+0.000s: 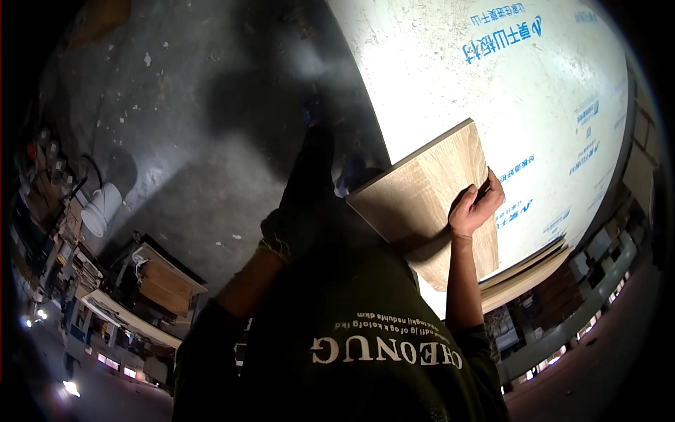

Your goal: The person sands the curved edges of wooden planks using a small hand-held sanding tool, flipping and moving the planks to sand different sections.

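Light-brown, streaky wood-grained rectangular panel (pixel 430 179) overhangs the left edge of the blue-printed white flat sheet (pixel 562 91), the right hand (pixel 479 205) clamped on its side, thumb on top; left of the sheet, I cannot tell the shadowed left hand (pixel 276 231)'s grip

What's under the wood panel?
White sheet shows to the right of the panel, whose right edge the right hand holds. Whatever lies directly beneath is covered; whether panel and sheet touch can't be told.

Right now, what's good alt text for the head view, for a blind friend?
A right hand holds a wood-grain board over a white, blue-printed surface; the left hand is in shadow above gray floor.
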Available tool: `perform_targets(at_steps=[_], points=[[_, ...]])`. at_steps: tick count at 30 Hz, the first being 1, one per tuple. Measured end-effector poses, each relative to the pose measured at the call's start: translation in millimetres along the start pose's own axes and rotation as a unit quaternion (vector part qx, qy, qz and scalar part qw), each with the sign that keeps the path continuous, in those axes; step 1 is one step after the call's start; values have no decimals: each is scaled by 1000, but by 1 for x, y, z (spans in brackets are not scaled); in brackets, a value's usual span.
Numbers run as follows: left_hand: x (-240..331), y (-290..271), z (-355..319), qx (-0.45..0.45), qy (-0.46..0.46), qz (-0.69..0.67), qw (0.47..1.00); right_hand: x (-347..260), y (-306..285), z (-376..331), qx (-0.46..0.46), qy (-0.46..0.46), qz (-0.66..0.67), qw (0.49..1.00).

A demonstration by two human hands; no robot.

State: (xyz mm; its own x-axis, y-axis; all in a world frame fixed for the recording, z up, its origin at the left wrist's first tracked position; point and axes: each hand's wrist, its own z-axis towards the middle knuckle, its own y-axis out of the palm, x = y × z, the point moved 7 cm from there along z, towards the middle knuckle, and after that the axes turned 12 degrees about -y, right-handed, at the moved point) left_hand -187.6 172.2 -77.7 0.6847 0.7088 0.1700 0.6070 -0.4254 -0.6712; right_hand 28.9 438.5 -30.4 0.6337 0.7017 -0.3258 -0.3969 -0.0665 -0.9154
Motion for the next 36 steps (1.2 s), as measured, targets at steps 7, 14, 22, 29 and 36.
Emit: perform_targets(at_steps=[7,14,22,29,36], points=[[5,-33,6,33,-65,-493,867,-2,-2,4,20,-4,-9,1000],[43,0,6,-44,-113,-746,655,-4,-2,4,44,-4,-43,998],[-2,-87,39,241,-64,-532,809,-8,-3,4,18,-47,29,998],[41,-15,-73,454,21,-204,867,41,-42,-77,61,-26,36,997],[101,25,-95,363,-74,-88,925,57,-54,-102,90,5,54,994]])
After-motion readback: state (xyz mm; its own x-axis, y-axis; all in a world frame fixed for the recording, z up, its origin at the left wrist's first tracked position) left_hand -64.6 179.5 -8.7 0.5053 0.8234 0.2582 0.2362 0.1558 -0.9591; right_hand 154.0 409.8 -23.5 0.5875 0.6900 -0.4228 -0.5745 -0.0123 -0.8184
